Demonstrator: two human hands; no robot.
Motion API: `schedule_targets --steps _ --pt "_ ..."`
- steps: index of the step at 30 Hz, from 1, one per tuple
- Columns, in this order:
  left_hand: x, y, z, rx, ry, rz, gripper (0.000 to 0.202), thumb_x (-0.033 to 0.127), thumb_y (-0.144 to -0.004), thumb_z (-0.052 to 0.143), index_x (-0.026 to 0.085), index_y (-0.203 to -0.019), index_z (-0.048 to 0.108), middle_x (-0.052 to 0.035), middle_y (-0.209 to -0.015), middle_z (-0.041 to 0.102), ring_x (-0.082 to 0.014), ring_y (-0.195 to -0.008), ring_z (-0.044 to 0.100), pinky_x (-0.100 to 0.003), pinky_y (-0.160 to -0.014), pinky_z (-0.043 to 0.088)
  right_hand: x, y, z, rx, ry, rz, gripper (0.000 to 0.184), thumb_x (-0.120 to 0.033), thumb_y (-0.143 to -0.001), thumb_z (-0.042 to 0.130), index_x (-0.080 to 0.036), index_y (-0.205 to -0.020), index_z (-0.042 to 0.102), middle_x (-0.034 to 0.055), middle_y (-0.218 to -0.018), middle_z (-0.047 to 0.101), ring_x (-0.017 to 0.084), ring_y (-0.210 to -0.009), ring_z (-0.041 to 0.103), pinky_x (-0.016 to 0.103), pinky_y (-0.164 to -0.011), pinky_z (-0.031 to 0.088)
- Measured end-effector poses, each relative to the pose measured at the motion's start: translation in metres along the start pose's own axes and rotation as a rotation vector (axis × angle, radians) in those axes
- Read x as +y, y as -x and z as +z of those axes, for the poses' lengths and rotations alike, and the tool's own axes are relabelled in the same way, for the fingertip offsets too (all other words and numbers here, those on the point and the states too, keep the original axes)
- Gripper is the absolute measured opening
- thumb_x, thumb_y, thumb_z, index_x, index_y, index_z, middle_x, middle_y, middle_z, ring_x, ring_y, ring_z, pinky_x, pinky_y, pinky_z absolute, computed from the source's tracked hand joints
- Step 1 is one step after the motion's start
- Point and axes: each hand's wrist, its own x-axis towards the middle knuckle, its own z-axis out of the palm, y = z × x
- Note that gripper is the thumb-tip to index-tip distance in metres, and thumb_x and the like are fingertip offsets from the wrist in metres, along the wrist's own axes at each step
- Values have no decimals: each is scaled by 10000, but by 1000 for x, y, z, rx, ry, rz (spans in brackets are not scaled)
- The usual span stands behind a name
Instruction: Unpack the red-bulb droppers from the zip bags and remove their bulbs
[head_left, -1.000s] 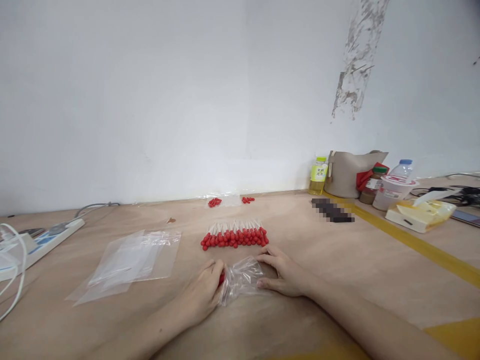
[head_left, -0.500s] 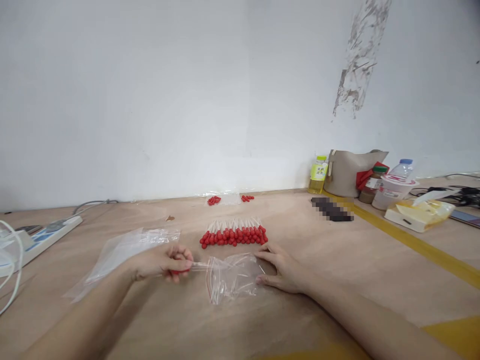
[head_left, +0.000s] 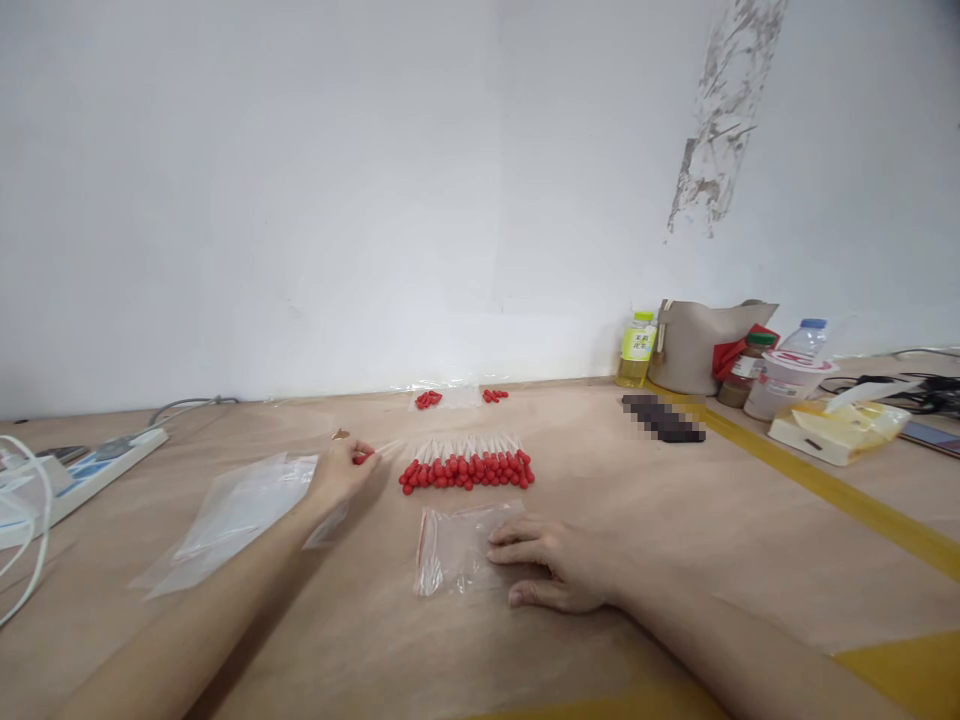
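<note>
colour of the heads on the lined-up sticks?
Red. The heads show best in the head view, just beyond the clear bag.

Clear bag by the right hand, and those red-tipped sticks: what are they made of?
Clear bag: probably thin, glossy plastic film; it wrinkles, catches light and is see-through. Red-tipped sticks: evenly red, rounded heads look smooth, perhaps plastic or rubber; pale stems too small to judge.

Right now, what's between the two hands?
In the head view, a clear bag and, beyond it, a row of red-tipped sticks lie between the left hand and the right hand, which overlaps the bag.
</note>
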Motion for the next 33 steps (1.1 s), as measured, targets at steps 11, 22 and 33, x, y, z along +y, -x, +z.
schedule_targets --steps 11,22,33 --pt "4 4 30 -18 -73 33 314 468 -715 468 174 -679 570 -23 -627 639 -181 -622 596 -243 -571 382 5 1 0 49 71 8 397 -424 -793 529 -196 -1116 569 83 -1063 584 189 -986 510 333 -879 394" --pt "1 14 32 22 -96 124 380 422 -816 304 181 -633 533 -43 -636 605 -200 -648 565 -266 -589 353 -10 -18 5 -130 68 -33 685 -520 -751 526 -288 -1344 271 70 -1413 254 290 -1297 183 527 -1028 142" --pt "-3 13 36 -16 -22 125 356 422 -803 327 179 -651 539 -11 -599 591 -170 -606 561 -247 -570 372 26 78 -50 -332 -19 417 624 -560 -792 429 -348 -1337 210 7 -1427 173 275 -1305 85 507 -1046 105"
